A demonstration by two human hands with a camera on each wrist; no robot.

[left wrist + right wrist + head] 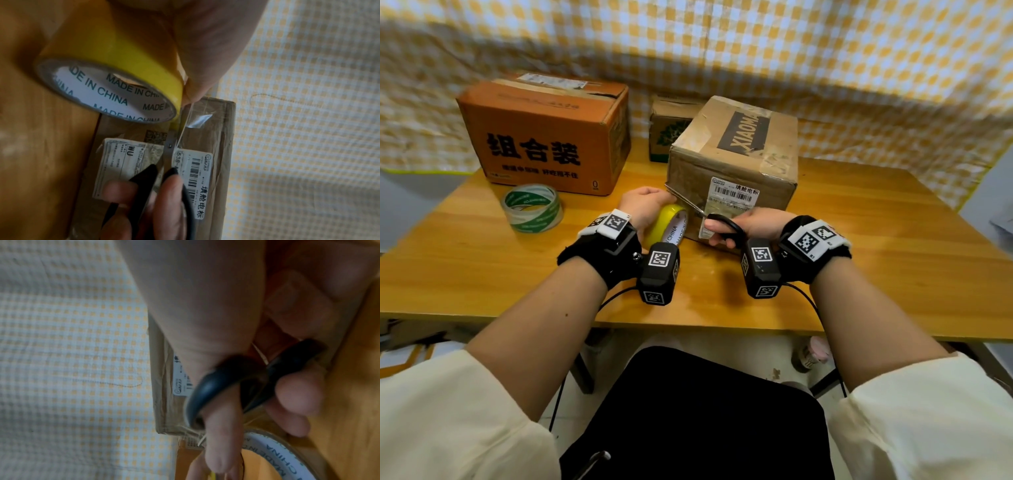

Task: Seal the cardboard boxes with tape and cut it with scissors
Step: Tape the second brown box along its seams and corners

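Note:
A brown cardboard box (pixel 739 161) with a white shipping label stands mid-table. My left hand (pixel 645 205) grips a yellow tape roll (pixel 666 224) against the box's front left corner; the roll (pixel 115 68) fills the left wrist view, and a strip of clear tape (pixel 182 129) runs from it along the box face (pixel 205 146). My right hand (pixel 750 226) holds black-handled scissors (pixel 726 229) with thumb and fingers through the loops (pixel 226 382). The blades (pixel 685 200) reach up-left to the tape strip beside the roll. The scissors (pixel 170 146) lie across the label.
An orange printed box (pixel 544 133) stands at the back left, a small box with a green print (pixel 667 130) behind the brown one. A green-and-white tape roll (pixel 532 209) lies on the wooden table (pixel 893 240). Checked cloth (pixel 722 44) hangs behind.

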